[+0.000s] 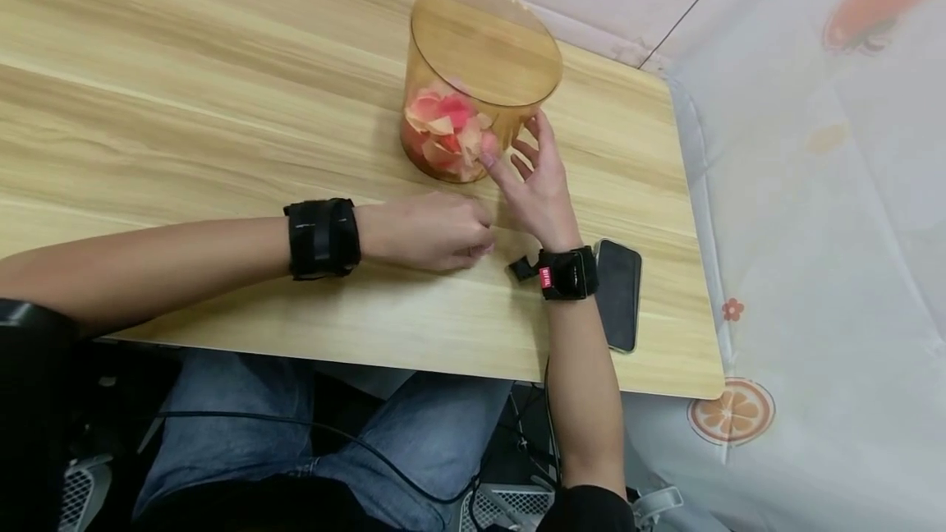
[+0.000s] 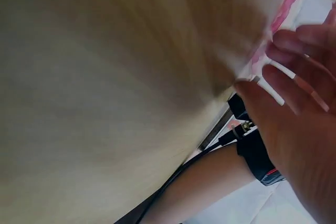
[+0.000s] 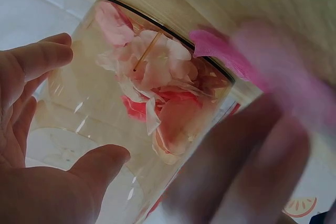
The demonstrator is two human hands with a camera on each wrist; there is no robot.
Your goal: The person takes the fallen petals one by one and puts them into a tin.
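1. Head view: a clear amber jar (image 1: 473,80) stands upright on the wooden table (image 1: 185,105), toward its far right part. Pink and peach petals (image 1: 447,134) fill the lower part of the jar.
2. Head view: the right hand (image 1: 535,183) is raised at the jar's near right side, fingers spread and nearly straight. The fingertips (image 1: 488,158) are at the jar wall; contact cannot be confirmed. Nothing is gripped.
3. Head view: the left hand (image 1: 429,230) rests on the table just in front of the jar, knuckles up, fingers curled under. Whether anything is pinched beneath them cannot be told here.
4. Head view: a black phone (image 1: 619,292) lies flat near the table's right edge, just beside the right wrist. Both wrists carry black straps. A fruit-printed cloth (image 1: 813,228) hangs to the right of the table.
5. Left wrist view: the frame is blurred. The table surface fills most of it. The left hand's fingers (image 2: 294,85) appear at the right edge, with a pink-and-white shape (image 2: 278,30) beside them; a grip cannot be confirmed.
6. Right wrist view: the jar fills the centre, petals visible through the glass. The right hand's thumb (image 3: 97,163) and fingers stand open, close to the glass. A blurred pink petal (image 3: 226,59) and blurred fingers lie in the foreground.
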